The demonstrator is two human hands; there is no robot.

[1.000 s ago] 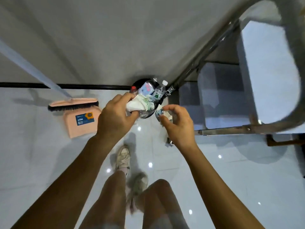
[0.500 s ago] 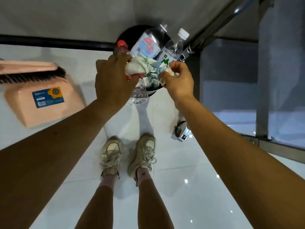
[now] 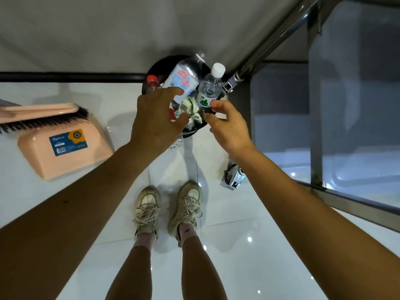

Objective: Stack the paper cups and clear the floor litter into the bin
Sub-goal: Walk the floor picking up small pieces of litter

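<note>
Entry, head view. We noted the left hand [image 3: 159,124] and the right hand [image 3: 230,127] hovering over the black bin [image 3: 157,69], upper centre of the frame. Each grip was slack: fingers spread or loosely bent, holding nothing that we could see.

The crumpled white-and-green paper [image 3: 190,108] lay inside the bin between the two hands, wedged against a large bottle [image 3: 184,77] with a pink-and-blue label and a small white-capped bottle [image 3: 210,90]. A red-capped bottle [image 3: 152,82] stood at the bin's left edge. We could not pick out any paper cups as such.

We judged the step in hand to be seating the litter in the bin. The bin looked overfull, with bottles leaning past the rim. We advised:
- pressing the paper down with flat fingers, in the gap between the bottles;
- keeping the wrists clear of the leaning bottle necks;
- lifting the hands straight up, not sideways.

Left on the floor were a small silvery object [image 3: 233,176], right of centre, which we could not identify, and the pink dustpan [image 3: 62,148] with its brush [image 3: 43,118] at the left.
</note>
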